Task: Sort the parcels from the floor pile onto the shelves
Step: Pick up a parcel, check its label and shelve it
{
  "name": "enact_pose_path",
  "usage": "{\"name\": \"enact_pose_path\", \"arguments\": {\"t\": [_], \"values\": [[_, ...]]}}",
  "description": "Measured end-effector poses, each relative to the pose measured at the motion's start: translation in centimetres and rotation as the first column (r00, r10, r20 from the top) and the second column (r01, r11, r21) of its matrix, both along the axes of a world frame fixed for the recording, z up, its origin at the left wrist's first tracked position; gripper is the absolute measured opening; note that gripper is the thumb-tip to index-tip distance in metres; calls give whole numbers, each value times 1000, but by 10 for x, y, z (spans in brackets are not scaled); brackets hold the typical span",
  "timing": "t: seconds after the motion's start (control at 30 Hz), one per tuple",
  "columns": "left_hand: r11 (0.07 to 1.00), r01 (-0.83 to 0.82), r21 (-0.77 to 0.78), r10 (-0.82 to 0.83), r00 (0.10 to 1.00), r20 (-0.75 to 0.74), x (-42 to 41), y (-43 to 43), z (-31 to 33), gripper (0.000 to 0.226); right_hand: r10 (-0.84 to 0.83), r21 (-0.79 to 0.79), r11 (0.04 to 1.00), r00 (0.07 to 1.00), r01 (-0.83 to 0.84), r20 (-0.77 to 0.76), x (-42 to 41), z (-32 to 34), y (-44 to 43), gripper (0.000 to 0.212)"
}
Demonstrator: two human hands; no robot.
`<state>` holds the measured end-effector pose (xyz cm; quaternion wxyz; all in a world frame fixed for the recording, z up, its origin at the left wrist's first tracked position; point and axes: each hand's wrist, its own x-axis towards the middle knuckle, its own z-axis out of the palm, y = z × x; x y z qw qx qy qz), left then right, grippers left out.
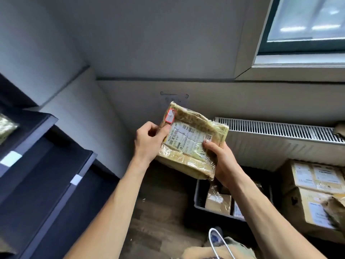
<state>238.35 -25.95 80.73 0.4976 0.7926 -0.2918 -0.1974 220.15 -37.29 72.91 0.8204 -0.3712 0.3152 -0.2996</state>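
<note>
A flat tan parcel (194, 128) wrapped in clear film, with a white shipping label and a small red-edged sticker, is held up at chest height in mid frame. My left hand (149, 141) grips its left edge, thumb on the label. Its lower right corner sits in my right hand (222, 161), thumb pressed on the label face. The dark shelves (61, 165) stand to the left, each edge carrying a white tag. One small parcel (6, 127) lies on an upper shelf at the far left.
A dark crate (200, 195) holding wrapped parcels sits on the wooden floor below my hands. Stacked cardboard boxes (313, 186) fill the right side under a white radiator (276, 135). A window is at the upper right. More packages lie at the bottom edge.
</note>
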Motion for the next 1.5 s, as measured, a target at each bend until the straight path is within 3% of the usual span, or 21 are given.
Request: {"name": "enact_pose_path", "arguments": {"t": [0.07, 0.17, 0.27, 0.4, 0.47, 0.57, 0.7, 0.77, 0.9, 1.03, 1.1, 1.2, 1.3, 1.4, 1.5], "values": [[997, 83, 4, -80, 975, -209, 8, 17, 15, 60, 51, -81, 995, 999, -49, 19, 6, 27, 5, 54], [992, 112, 62, -88, 949, -302, 18, 42, 58, 100, 116, -248, 963, 992, -102, 40, 24, 86, 11, 43], [993, 32, -114, -62, 960, -272, 32, 61, 108, 78, 199, -391, 909, 974, -144, 104, 48, 149, 19, 28], [955, -15, -297, -30, 989, -146, 36, 84, 176, 33, 251, -437, 886, 953, -154, 172, 69, 223, 33, 31], [933, -36, -359, 13, 998, -65, 29, 99, 210, 20, 289, -467, 866, 942, -181, 171, 75, 256, 37, 44], [879, -37, -476, 63, 997, 39, 16, 121, 259, 22, 392, -519, 816, 904, -255, 172, 73, 311, 43, 59], [829, -41, -558, 150, 977, 152, -9, 149, 322, 20, 515, -579, 757, 822, -301, 245, 73, 376, 55, 60], [810, -69, -583, 211, 961, 179, -19, 160, 352, 14, 539, -598, 748, 789, -288, 295, 81, 401, 65, 67], [750, -151, -644, 379, 896, 232, -42, 177, 400, 25, 581, -577, 768, 683, -278, 443, 94, 432, 83, 66], [546, -227, -806, 489, 868, 87, -66, 189, 426, 76, 597, -496, 799, 554, -341, 580, 101, 447, 104, 65], [543, -252, -801, 482, 875, 52, -83, 193, 426, 95, 591, -434, 806, 495, -403, 637, 101, 449, 122, 66], [619, -248, -745, 467, 879, 95, -106, 204, 419, 86, 586, -372, 786, 407, -493, 700, 94, 449, 169, 67], [498, -317, -807, 584, 811, 42, -125, 238, 418, 91, 640, -376, 721, 353, -582, 683, 80, 446, 224, 67], [413, -347, -842, 699, 713, 49, -154, 290, 422, 56, 750, -452, 595, 256, -664, 610, 63, 448, 263, 92], [333, -374, -865, 773, 634, 23, -186, 352, 420, 57, 847, -594, 514, 257, -618, 465, 46, 457, 289, 118]]}}
